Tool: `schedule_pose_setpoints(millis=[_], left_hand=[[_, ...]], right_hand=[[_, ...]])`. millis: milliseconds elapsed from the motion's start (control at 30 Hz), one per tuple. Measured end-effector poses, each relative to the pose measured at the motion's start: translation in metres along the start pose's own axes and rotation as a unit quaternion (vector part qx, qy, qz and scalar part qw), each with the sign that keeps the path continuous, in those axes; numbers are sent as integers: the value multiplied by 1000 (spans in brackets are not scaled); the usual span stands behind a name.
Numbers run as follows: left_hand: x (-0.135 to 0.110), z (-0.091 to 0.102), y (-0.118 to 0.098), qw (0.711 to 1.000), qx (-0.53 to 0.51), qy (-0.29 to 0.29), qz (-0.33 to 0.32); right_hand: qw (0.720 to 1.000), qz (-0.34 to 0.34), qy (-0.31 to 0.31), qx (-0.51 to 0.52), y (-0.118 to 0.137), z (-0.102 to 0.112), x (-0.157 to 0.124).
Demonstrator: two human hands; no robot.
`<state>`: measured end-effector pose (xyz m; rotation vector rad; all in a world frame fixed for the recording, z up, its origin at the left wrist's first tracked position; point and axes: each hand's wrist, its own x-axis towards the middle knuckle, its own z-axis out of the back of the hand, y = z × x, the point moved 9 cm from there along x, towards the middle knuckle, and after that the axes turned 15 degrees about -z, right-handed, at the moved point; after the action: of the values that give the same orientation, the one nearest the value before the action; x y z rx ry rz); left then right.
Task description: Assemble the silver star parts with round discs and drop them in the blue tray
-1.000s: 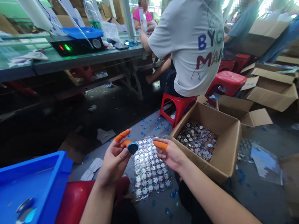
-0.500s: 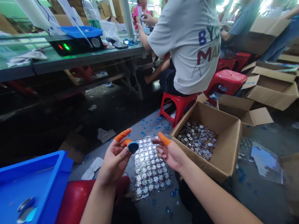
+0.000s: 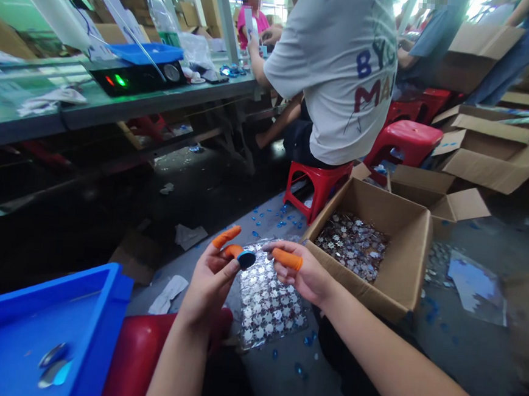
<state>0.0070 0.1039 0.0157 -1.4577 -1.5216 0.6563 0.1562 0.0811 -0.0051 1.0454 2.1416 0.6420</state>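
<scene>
A small round disc [image 3: 247,259] with a blue rim and dark face is pinched between the thumb and an orange-covered finger of my left hand [image 3: 212,279]. Another finger of that hand, raised above the disc, also wears an orange finger cot. My right hand [image 3: 307,273] hovers just right of the disc, apart from it, with one orange-cotted finger stretched out and others loosely bent; I see nothing held in it. Below both hands lies a clear plastic sheet [image 3: 267,311] with rows of shiny, flower-shaped metal pieces.
A cardboard box [image 3: 408,234] holding many loose metal pieces stands at the right. At lower left, a blue tray [image 3: 2,330] with several shiny discs sits beside a red stool [image 3: 137,353]. A seated person [image 3: 329,69] works ahead at a long bench [image 3: 116,104].
My left hand has shifted slightly right with the disc. The right hand's orange-cotted finger has lowered and now points more level toward the disc.
</scene>
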Motion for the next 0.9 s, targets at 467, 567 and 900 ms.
schedule_pose_setpoints(millis=[467,567,900], left_hand=[[-4,-7,7,998,20,52,31],[1,0,14,998,47,11,33],[-5,4,38,990,87,-98,48]], right_hand=[[995,9,-7,-96,-5,-13,0],[992,58,-43,-105,4,-9,-1],[904,240,-204,-290,32,3,-18]])
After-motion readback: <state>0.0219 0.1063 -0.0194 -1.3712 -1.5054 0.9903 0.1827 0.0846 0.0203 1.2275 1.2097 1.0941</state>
